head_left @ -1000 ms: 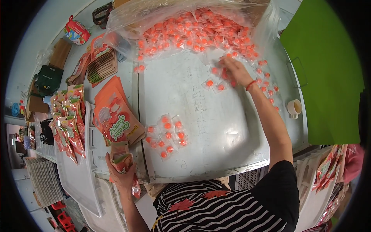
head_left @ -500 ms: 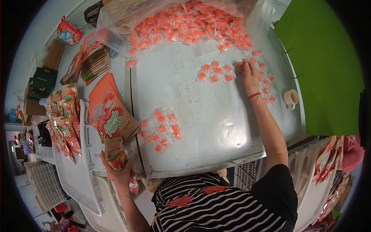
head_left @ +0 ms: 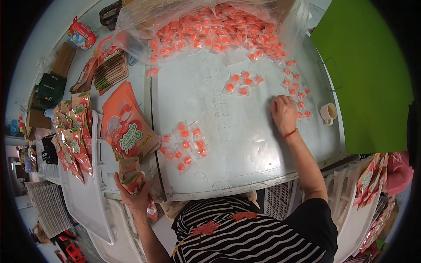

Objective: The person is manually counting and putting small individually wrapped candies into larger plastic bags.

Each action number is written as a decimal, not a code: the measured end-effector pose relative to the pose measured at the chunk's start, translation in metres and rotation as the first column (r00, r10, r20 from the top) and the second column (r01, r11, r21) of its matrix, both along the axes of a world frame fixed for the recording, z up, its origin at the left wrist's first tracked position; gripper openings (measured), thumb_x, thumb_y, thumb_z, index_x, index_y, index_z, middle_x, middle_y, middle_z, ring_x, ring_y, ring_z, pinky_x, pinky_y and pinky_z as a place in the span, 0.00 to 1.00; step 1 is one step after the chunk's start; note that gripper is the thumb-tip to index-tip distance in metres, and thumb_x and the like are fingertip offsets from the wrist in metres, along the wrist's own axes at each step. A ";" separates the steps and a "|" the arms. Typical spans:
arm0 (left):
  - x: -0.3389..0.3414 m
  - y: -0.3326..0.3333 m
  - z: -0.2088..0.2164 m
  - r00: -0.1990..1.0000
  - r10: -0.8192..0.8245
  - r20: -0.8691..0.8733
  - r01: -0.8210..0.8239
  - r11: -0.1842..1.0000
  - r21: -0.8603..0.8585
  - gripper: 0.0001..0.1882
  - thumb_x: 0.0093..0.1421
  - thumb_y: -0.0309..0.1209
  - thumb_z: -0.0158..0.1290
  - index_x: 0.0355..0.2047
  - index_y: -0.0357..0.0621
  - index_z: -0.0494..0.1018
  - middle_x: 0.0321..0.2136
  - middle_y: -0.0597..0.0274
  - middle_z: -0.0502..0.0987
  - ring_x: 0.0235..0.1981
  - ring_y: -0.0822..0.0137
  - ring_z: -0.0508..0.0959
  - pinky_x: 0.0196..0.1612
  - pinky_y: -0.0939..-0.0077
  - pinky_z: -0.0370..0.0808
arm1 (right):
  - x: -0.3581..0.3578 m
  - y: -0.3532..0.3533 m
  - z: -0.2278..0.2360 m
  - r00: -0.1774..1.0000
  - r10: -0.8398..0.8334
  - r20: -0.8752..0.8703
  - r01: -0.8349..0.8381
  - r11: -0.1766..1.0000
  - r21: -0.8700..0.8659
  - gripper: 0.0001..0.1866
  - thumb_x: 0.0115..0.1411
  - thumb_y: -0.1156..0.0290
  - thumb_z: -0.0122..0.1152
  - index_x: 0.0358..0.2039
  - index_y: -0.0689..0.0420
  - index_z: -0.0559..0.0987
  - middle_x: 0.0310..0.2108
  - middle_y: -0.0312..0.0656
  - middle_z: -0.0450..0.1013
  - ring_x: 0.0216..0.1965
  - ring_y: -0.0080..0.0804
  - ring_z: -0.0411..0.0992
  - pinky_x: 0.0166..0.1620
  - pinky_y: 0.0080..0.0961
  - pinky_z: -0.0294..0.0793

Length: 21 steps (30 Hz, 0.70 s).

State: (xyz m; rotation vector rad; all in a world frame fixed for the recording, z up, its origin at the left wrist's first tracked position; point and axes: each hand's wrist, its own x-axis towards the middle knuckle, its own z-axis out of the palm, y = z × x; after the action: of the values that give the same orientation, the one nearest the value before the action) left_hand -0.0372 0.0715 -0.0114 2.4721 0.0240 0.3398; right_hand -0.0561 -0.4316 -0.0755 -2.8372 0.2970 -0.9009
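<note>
At the table's front left edge, my left hand [head_left: 135, 199] is wrapped round an upright candy pouch [head_left: 131, 180] in red and green. My right hand [head_left: 285, 115] is over the right part of the table, its fingers curled under; what they hold, if anything, is hidden. Beyond it lies a small group of individually wrapped orange-red candies [head_left: 243, 91]. A second group of wrapped candies [head_left: 185, 145] is spread at the near left, between my hands. Flat pouches [head_left: 127, 127] are stacked just past my left hand.
A big heap of wrapped candies [head_left: 215, 33] spills from a clear plastic bag at the back. Loose candies [head_left: 301, 95] trail down the right side beside a cream cup [head_left: 328, 114]. Filled pouches [head_left: 74, 140] lie by a white tray [head_left: 98, 175] at left. A green panel [head_left: 368, 79] borders the right.
My right hand has drawn back toward me from the far candy group, and its fingers have curled. One candy at that group's near right is gone. My left hand stays on the pouch.
</note>
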 end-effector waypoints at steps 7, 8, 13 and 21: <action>0.003 -0.003 -0.003 0.999 -0.027 0.022 0.027 1.000 0.001 0.51 0.39 0.27 0.66 0.64 0.51 0.53 0.48 0.43 0.71 0.51 0.49 0.73 0.52 0.62 0.69 | 0.069 -0.011 0.011 0.983 0.172 0.057 -0.181 0.958 0.224 0.24 0.53 0.55 0.63 0.47 0.55 0.75 0.52 0.50 0.68 0.53 0.49 0.65 0.55 0.41 0.61; 0.003 -0.005 -0.001 0.998 -0.035 0.047 0.035 0.999 0.018 0.51 0.39 0.27 0.66 0.64 0.51 0.53 0.49 0.44 0.71 0.51 0.49 0.73 0.53 0.62 0.69 | 0.083 -0.004 0.005 0.982 0.181 0.062 -0.190 0.956 0.221 0.24 0.53 0.55 0.63 0.47 0.55 0.75 0.52 0.50 0.68 0.53 0.49 0.65 0.55 0.41 0.61; -0.006 -0.004 0.008 0.997 -0.033 0.075 0.031 0.999 0.023 0.51 0.39 0.26 0.66 0.64 0.49 0.53 0.51 0.44 0.69 0.52 0.49 0.71 0.54 0.61 0.68 | 0.105 0.048 0.001 0.927 0.371 -0.052 -0.370 0.928 0.026 0.26 0.50 0.46 0.62 0.43 0.51 0.78 0.49 0.46 0.67 0.50 0.46 0.64 0.50 0.46 0.61; -0.020 -0.026 0.022 0.991 -0.082 -0.104 0.048 0.952 -0.301 0.54 0.36 0.24 0.68 0.63 0.42 0.51 0.51 0.45 0.68 0.50 0.54 0.72 0.52 0.64 0.71 | 0.071 0.127 -0.010 0.891 0.450 0.069 -0.453 0.890 0.056 0.09 0.50 0.64 0.63 0.28 0.53 0.75 0.37 0.43 0.69 0.39 0.41 0.69 0.38 0.38 0.68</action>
State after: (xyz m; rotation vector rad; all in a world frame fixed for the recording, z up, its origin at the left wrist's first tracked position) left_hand -0.0567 0.0451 0.0110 2.1833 0.0389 0.1514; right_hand 0.0154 -0.3050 -0.0855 -2.6329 -0.3249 -0.8384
